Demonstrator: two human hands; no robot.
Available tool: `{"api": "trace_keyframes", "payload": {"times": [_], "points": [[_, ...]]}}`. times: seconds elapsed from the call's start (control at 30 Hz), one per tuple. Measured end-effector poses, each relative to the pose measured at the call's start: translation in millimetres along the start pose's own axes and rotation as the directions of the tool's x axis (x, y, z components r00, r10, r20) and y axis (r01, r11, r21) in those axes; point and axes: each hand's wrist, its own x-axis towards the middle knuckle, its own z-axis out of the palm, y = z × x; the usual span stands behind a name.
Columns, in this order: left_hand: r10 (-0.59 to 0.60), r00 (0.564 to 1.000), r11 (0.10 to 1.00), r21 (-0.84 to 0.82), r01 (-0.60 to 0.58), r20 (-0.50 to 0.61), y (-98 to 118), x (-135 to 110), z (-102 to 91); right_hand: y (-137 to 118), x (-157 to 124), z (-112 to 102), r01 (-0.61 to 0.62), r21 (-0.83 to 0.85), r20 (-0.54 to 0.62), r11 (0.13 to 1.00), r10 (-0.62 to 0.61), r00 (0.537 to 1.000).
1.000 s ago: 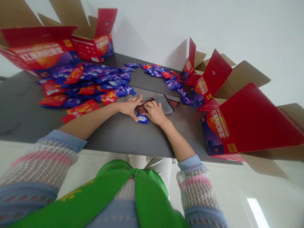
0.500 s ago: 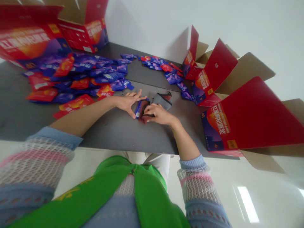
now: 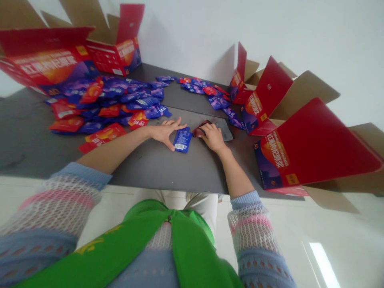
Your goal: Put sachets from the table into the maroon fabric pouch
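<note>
A blue sachet point(image 3: 182, 139) lies flat on the dark table point(image 3: 156, 164) between my hands. My left hand point(image 3: 166, 132) rests open beside it, fingers stretched out, thumb touching the sachet's left edge. My right hand point(image 3: 212, 136) is closed on a dark red pouch point(image 3: 198, 131) that lies on a grey flat pouch point(image 3: 225, 132). A big heap of blue and red sachets point(image 3: 111, 102) lies to the left, and a smaller scatter of sachets point(image 3: 207, 91) lies at the back.
Open red cartons stand around: red cartons at the back left point(image 3: 54, 60), a second one behind it point(image 3: 120, 52), and several at the right point(image 3: 300, 152). A white wall rises behind the table. The table's front edge runs just below my forearms.
The blue sachet, held upright between my hands before, now lies flat on the table. My right hand has moved right onto the dark red pouch. My left hand stays put.
</note>
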Motion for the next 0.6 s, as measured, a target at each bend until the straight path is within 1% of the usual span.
{"api": "trace_keyframes", "payload": {"times": [0.1,0.2,0.3,0.37,0.4,0.47,0.53,0.6], "points": [[-0.002,0.999,1.0,0.0,0.002,-0.032,0.0,-0.5,2.6,-7.6,-3.3,-5.2,0.097,-0.003,-0.043,0.995,-0.097,0.994],[0.009,0.999,1.0,-0.003,-0.009,-0.053,-2.6,0.4,5.7,-26.7,-7.3,-7.5,0.204,0.024,-0.073,0.979,-0.202,0.977],[0.041,0.996,0.999,-0.002,-0.041,-0.081,-8.5,3.1,9.6,-48.0,-11.0,-2.8,0.353,0.061,0.003,0.934,-0.354,0.935],[0.055,0.994,0.998,0.004,-0.055,-0.095,-12.3,4.9,11.7,-56.5,-11.9,2.2,0.404,0.067,0.051,0.912,-0.408,0.912],[0.056,0.994,0.998,0.005,-0.056,-0.094,-13.5,5.6,12.2,-58.3,-11.5,4.5,0.405,0.064,0.061,0.912,-0.409,0.91],[0.05,0.995,0.999,0.001,-0.05,-0.083,-13.9,5.9,12.2,-57.1,-9.4,7.9,0.367,0.051,0.065,0.929,-0.37,0.927],[0.044,0.996,0.999,-0.009,-0.045,-0.073,-12.1,5.1,10.9,-51.8,-6.0,10.0,0.298,0.029,0.063,0.954,-0.299,0.952],[0.052,0.996,0.998,-0.021,-0.053,-0.072,-9.5,3.7,9.5,-44.8,-2.3,11.6,0.202,-0.002,0.043,0.979,-0.202,0.978]]}}
